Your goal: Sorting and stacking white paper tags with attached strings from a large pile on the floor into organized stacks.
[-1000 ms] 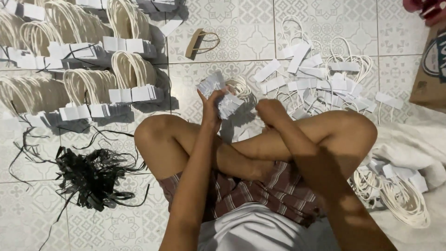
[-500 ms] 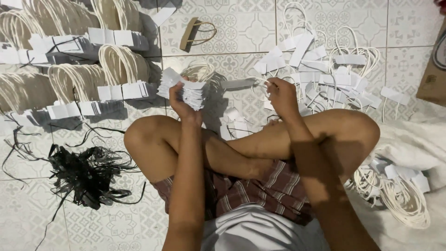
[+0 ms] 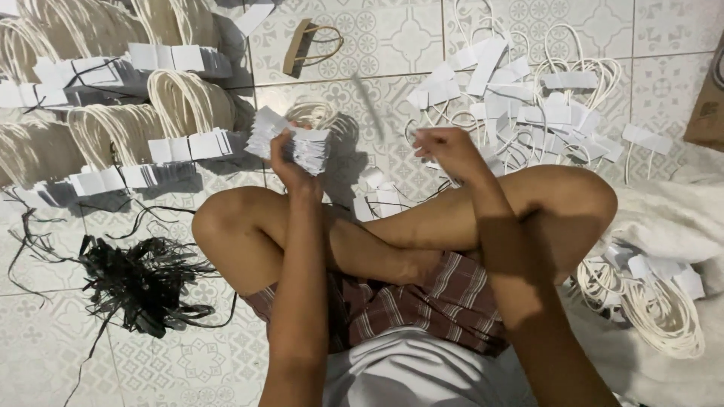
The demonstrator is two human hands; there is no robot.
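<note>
Hands: left hand [image 3: 290,162] grips white tag stack [image 3: 290,141]; right hand [image 3: 450,151] pinches near loose tags [image 3: 520,98].

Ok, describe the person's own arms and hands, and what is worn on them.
Both arms are bare, with no sleeves showing. The left hand and right hand wear no gloves, and no watch, bracelet or ring is visible. The right forearm lies partly in shadow.

Home floor used as a piecework spot.
You sit cross-legged on patterned ceramic floor tiles [image 3: 377,38], with bundled white cord handles [image 3: 181,102] in rows, loose white paper tabs [image 3: 520,83], black strap offcuts [image 3: 136,279] and a cardboard box [image 3: 709,113] around you.
</note>
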